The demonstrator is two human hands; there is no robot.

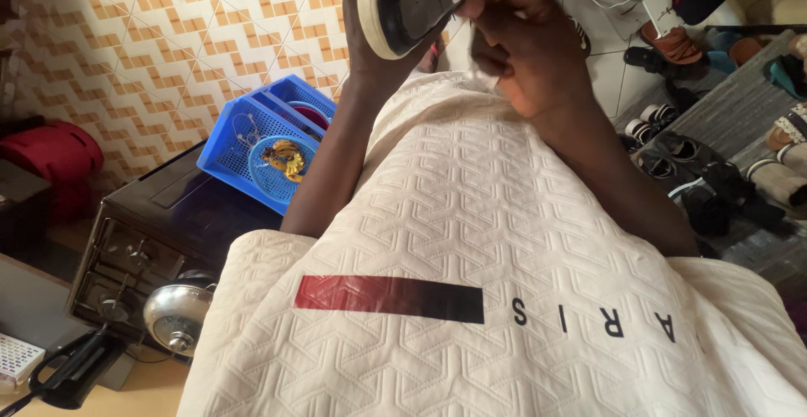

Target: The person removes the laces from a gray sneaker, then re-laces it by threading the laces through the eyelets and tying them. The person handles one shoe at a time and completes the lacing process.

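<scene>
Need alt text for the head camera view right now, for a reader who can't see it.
Seen from above, the left hand holds up a dark shoe with a white sole rim while the right hand presses a small cloth near it. A blue basket sits to the left.

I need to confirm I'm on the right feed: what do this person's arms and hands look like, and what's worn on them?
Both forearms are bare, with no gloves, watch or rings visible on the left hand or right hand. The upper arms are covered by wide short sleeves of a cream quilted shirt with an embossed geometric pattern, a red-to-black bar and dark lettering.
</scene>
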